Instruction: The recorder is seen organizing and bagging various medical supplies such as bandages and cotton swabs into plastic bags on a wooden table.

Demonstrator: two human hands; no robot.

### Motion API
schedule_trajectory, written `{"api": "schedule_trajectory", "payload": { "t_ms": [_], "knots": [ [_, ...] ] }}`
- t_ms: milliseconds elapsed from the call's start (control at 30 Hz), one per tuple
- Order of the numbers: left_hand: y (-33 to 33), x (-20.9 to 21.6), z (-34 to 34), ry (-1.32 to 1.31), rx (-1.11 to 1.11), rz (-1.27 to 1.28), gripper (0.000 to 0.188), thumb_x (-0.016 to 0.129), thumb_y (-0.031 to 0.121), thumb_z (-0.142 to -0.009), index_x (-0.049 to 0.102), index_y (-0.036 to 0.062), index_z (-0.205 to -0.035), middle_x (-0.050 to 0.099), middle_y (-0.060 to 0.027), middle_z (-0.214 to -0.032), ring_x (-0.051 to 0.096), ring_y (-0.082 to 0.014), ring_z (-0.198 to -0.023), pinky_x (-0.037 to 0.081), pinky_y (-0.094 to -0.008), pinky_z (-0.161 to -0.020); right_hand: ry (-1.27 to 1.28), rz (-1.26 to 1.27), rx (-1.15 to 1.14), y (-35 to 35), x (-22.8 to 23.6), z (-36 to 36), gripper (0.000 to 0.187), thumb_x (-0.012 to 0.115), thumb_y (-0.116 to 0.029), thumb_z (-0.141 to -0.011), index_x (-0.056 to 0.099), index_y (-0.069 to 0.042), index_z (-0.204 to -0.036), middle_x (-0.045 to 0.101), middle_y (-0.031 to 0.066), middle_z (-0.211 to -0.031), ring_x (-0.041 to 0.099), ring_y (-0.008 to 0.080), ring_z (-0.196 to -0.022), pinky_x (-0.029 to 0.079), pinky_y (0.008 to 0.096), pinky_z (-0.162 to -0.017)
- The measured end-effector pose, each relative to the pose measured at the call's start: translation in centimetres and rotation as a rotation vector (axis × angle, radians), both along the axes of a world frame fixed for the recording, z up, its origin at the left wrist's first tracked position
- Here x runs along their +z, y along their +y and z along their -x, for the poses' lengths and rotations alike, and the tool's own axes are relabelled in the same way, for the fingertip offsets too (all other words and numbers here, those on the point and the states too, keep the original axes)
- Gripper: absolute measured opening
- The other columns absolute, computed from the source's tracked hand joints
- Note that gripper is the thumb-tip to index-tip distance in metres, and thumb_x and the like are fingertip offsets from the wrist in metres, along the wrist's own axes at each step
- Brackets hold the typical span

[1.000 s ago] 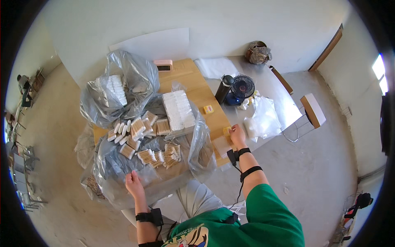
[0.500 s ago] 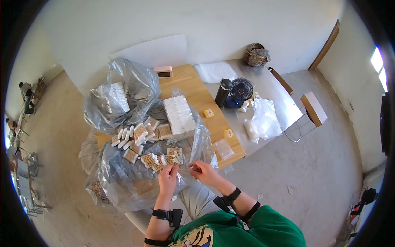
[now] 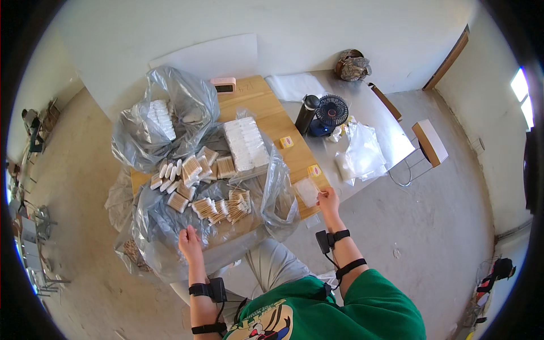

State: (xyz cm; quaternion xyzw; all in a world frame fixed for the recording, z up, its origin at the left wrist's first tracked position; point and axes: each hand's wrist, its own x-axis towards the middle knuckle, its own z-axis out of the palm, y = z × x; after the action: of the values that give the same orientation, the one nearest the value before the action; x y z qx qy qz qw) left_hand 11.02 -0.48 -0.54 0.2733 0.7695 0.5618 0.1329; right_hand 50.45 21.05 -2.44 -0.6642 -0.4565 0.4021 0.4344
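My right hand (image 3: 328,201) reaches to the wooden table's (image 3: 266,102) near right corner and pinches a small clear plastic bag (image 3: 309,191) lying there. My left hand (image 3: 190,243) rests with fingers spread on the crumpled clear plastic sheet (image 3: 170,232) at the table's front. Bundles of wooden cotton swabs (image 3: 218,207) lie on that sheet just beyond the left hand. More swab bundles (image 3: 192,167) and small white packets (image 3: 164,173) sit further back.
A large grey plastic bag (image 3: 164,119) holding white packs stands at the back left. A flat stack of white packets (image 3: 245,141) lies mid-table. A dark bottle (image 3: 306,113), a small fan (image 3: 331,110) and loose clear bags (image 3: 362,153) sit on the grey table at right, beside a stool (image 3: 428,141).
Both hands were together over the swab bundles half a second ago. Now the right hand has swung out to the table's right corner and the left has dropped back onto the plastic sheet.
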Motion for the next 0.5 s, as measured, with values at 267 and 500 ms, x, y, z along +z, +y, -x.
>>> {"api": "schedule_trajectory", "payload": {
  "t_ms": [267,500],
  "knots": [
    [-0.5,-0.7,0.8,-0.124,0.034,0.038,0.028,0.052,0.025,-0.093,0.054,0.002,-0.077,0.056,-0.0041,-0.062,0.047,-0.0088,-0.049,0.039,-0.0251,-0.048,-1.087,-0.09,0.251,-1.7,5.2,2.9,0.041,0.063,-0.023,-0.078,0.053,-0.006,-0.114,0.05,0.0137,-0.124,0.045,0.0287,-0.117,0.036,0.045,-0.095],
    [0.0,-0.5,3.3,0.272,0.031,0.134,0.019,0.055,0.02,-0.089,0.056,0.0021,-0.084,0.059,-0.0102,-0.076,0.056,-0.021,-0.066,0.045,-0.0308,-0.062,-1.109,-0.455,0.661,-1.6,2.1,5.8,0.049,0.053,-0.029,-0.086,0.044,-0.008,-0.129,0.038,0.0112,-0.139,0.03,0.0278,-0.131,0.024,0.0456,-0.107]
  ]
}}
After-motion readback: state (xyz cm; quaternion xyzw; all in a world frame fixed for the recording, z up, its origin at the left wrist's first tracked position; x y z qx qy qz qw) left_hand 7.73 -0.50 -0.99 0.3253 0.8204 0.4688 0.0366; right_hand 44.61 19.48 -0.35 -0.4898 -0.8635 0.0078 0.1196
